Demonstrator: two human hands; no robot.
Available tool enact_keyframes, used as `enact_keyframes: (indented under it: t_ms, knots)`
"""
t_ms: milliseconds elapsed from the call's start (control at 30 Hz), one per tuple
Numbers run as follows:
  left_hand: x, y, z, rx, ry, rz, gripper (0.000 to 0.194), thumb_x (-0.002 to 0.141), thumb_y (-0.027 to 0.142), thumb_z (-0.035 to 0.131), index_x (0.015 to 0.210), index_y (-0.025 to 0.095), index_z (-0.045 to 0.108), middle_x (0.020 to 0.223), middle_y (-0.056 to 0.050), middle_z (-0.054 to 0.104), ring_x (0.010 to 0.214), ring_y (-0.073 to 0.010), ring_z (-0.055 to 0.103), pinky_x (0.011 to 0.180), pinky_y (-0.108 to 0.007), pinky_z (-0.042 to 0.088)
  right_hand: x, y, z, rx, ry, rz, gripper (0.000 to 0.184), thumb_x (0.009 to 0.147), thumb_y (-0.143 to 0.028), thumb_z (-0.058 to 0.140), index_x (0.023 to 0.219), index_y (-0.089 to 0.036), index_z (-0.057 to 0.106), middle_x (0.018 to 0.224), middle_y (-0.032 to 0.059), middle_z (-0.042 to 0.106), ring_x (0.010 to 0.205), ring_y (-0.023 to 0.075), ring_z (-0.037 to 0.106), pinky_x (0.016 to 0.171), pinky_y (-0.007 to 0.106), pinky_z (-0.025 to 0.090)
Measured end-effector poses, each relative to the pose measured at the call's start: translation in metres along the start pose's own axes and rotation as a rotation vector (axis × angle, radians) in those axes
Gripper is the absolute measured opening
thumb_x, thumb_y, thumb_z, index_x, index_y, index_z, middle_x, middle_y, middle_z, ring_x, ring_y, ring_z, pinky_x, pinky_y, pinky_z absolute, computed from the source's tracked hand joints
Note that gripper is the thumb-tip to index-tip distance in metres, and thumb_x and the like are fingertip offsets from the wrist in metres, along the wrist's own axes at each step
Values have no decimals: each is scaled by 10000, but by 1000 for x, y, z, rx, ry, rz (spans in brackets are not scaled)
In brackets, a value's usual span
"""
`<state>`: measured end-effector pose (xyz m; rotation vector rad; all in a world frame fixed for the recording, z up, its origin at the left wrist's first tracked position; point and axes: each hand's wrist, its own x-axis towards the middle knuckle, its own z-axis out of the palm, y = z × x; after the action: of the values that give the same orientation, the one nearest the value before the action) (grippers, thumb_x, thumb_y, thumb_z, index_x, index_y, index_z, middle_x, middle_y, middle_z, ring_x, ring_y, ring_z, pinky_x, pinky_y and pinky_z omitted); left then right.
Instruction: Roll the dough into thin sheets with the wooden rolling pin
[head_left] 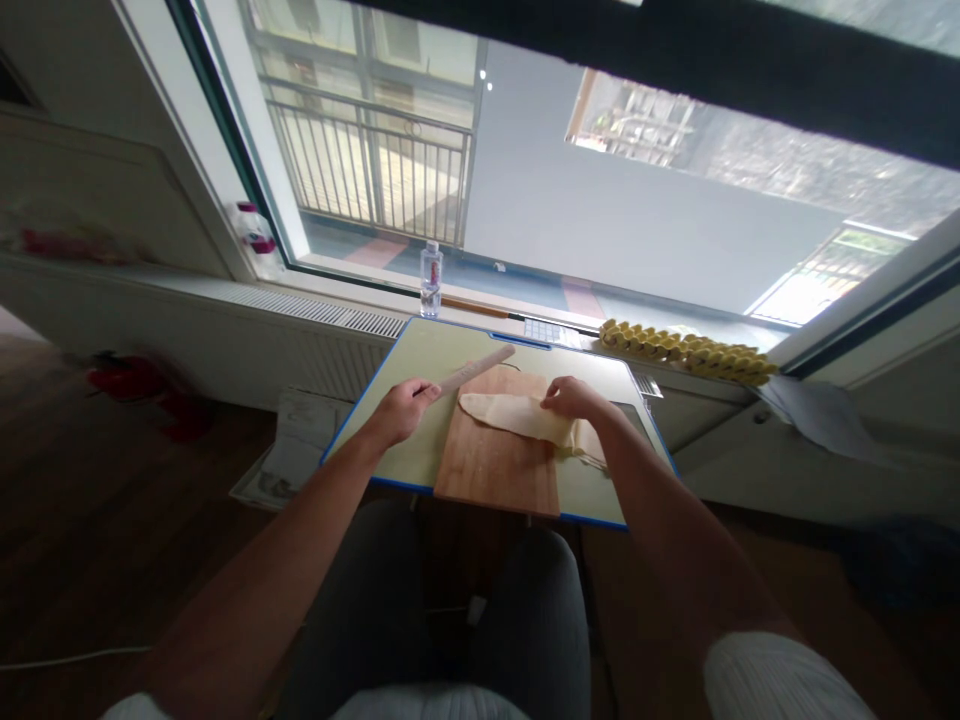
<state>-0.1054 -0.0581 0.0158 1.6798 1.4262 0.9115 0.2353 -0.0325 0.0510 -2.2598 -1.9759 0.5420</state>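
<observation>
My left hand (405,408) is closed around one end of a pale wooden rolling pin (476,368), which slants up to the right above the far left corner of a wooden cutting board (495,465). A long flat sheet of dough (510,413) lies across the board, its rounded end to the left. Fingers pinched, my right hand (568,397) holds the upper edge of that sheet. At the right the dough reaches past the board's edge, where folded layers (587,440) show, partly hidden by my right forearm.
The board rests on a pale table (401,395) with a blue rim, against a windowsill. On the sill stand a clear bottle (430,280) and yellow egg trays (682,352). A red fire extinguisher (124,378) and a white box (300,440) are on the left.
</observation>
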Motion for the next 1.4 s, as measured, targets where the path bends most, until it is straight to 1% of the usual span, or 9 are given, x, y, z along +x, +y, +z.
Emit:
enact_keyframes:
  t_ms: [133,267,467,667,800,933,1033,1267,1400]
  knots:
    - [3,5,11,18,-47,41,509,875,597,541,1004,153,753,748,-23,671,710,-201,581,648,-313,430,-14,12,8,-17,204,35,379,898,-310,763,1248,-167,749,1241,146,768,1158,295,702,981,385,541]
    - [10,11,20,82,-189,137,491,888,602,545,993,172,759,875,-54,740,837,-242,651,754,-341,481,-21,-3,14,169,413,-105,352,1049,-394,567,1307,-189,692,1279,107,754,1178,236,688,1033,346,513]
    - [18,1,28,209,-398,227,449,930,579,537,1025,201,760,1037,-75,785,959,-272,700,858,-355,527,-26,-31,44,-67,257,-258,371,1124,-355,415,1310,-267,722,1463,81,681,1401,260,532,1202,414,394]
    - [8,7,47,596,-63,240,362,997,409,509,1231,255,738,1333,-104,718,1291,-314,621,1095,-454,468,-36,-43,66,-158,257,-179,504,1158,-437,266,1536,-335,583,1706,34,463,1608,311,297,1291,656,223]
    - [9,23,77,752,89,240,401,1049,348,420,1310,230,701,1371,-163,689,1319,-352,582,1124,-539,416,-31,-51,66,-77,236,-47,578,1148,-517,279,1667,-317,432,1753,54,387,1618,317,298,1303,619,251]
    - [27,29,89,773,86,244,424,1059,338,387,1326,224,697,1420,-175,669,1337,-378,560,1135,-588,376,-20,-48,63,-92,267,-111,570,1137,-517,331,1640,-290,474,1698,87,470,1556,319,393,1272,565,332]
    - [49,28,85,777,37,217,445,1055,338,395,1386,240,675,1488,-158,637,1357,-369,545,1146,-596,367,-7,-41,62,-131,284,-147,496,1133,-510,354,1542,-346,583,1635,62,547,1489,330,463,1263,624,311]
    - [107,25,81,790,-112,178,501,1043,377,400,1485,313,627,1582,-125,564,1410,-377,499,1178,-638,334,36,-37,59,-61,262,-55,621,1104,-610,355,1622,-304,508,1717,62,447,1550,360,388,1284,628,271]
    - [119,25,82,784,-145,165,539,1045,407,396,1537,300,589,1611,-128,541,1436,-385,481,1191,-639,326,46,-38,57,-45,234,-23,701,1090,-617,366,1666,-225,448,1733,99,416,1571,382,354,1289,617,259]
